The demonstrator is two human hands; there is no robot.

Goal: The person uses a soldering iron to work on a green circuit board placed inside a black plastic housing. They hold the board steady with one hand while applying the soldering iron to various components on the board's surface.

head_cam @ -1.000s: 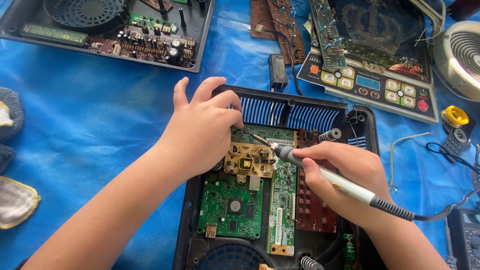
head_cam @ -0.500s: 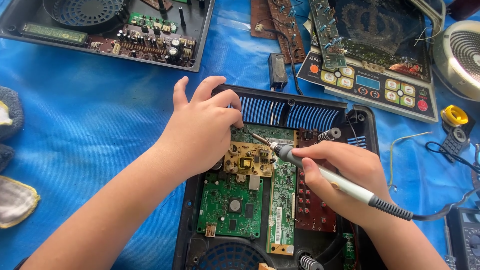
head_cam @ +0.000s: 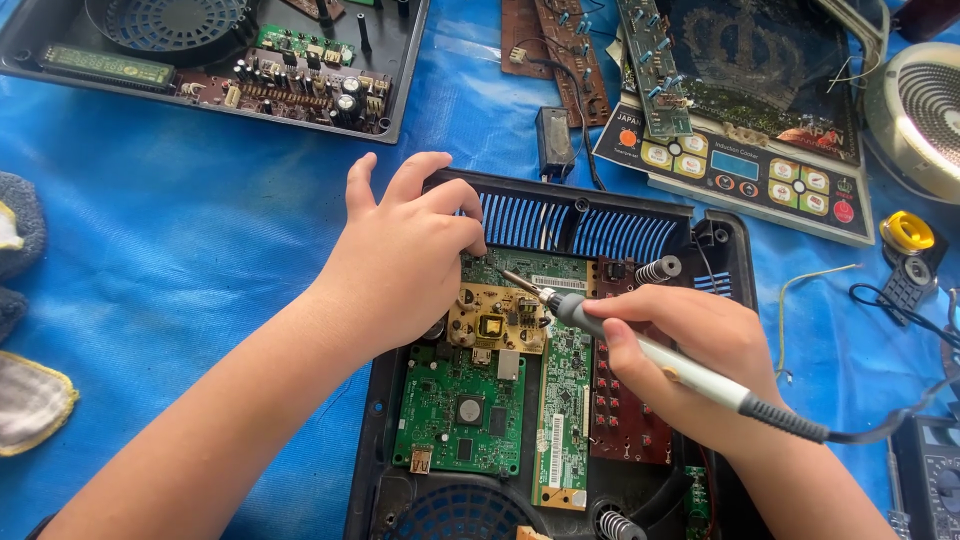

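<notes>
An opened black appliance housing (head_cam: 720,250) lies on a blue sheet, with several circuit boards inside. My right hand (head_cam: 700,350) grips a soldering iron (head_cam: 660,355) like a pen; its tip touches the spot where a small tan board (head_cam: 495,320) meets the green board (head_cam: 462,420). My left hand (head_cam: 400,265) rests curled on the housing's upper left, fingertips pressing on the boards by the vent slats (head_cam: 540,220). A narrow green board (head_cam: 562,410) and a dark red board (head_cam: 620,420) lie to the right.
A second open housing (head_cam: 400,70) with a fan and boards sits at top left. An induction cooker top panel (head_cam: 760,160) with loose boards lies at top right, beside a round coil (head_cam: 930,110). A yellow solder spool (head_cam: 908,232), wires and a meter (head_cam: 935,480) sit right.
Hands and soldering iron hold almost the same position; the iron tip stays on the boards near the left fingertips.
</notes>
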